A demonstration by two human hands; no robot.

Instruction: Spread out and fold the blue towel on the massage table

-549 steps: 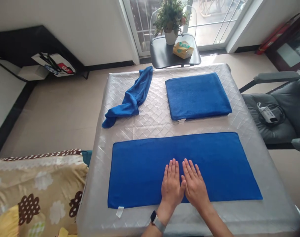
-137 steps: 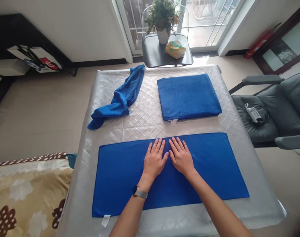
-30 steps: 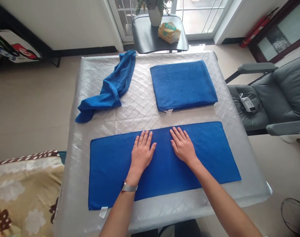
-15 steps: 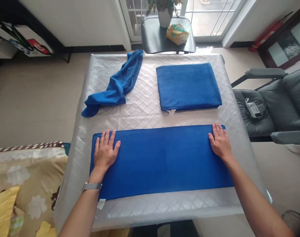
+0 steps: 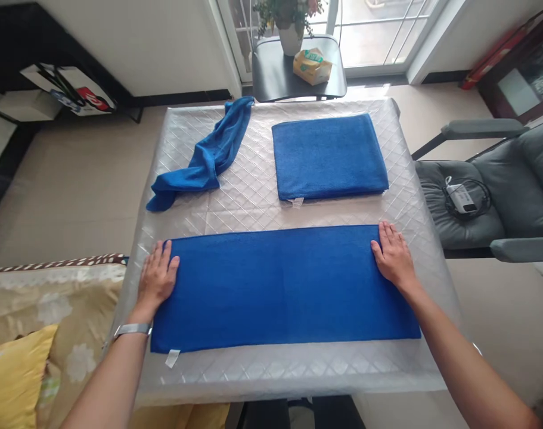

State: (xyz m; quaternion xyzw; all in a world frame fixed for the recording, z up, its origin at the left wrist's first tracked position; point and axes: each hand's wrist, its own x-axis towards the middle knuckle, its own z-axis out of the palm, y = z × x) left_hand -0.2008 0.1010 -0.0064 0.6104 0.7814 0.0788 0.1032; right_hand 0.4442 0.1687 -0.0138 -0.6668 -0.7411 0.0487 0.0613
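A long blue towel (image 5: 280, 289) lies flat across the near half of the table, a small white tag (image 5: 172, 358) sticking out at its lower left corner. My left hand (image 5: 158, 275) rests flat over the towel's left edge, fingers stretched, partly on the tablecloth. At the opposite end, my right hand (image 5: 394, 256) lies flat on the upper right corner with its fingers out. Farther back on the right is a folded blue towel (image 5: 329, 156) with a white tag at its front edge. A crumpled blue cloth (image 5: 204, 158) lies at the back left.
The table has a silvery quilted cover (image 5: 248, 205). Behind it stands a dark chair (image 5: 271, 83) holding a potted plant (image 5: 291, 39) and a yellow tissue pack (image 5: 312, 65). On the right, a grey armchair (image 5: 517, 196) holds a cabled device (image 5: 461, 198). A bed (image 5: 70, 304) is at left.
My left hand has slid left from the towel's top to its left edge. My right hand has shifted slightly outward to the right edge. The camera view has turned a little.
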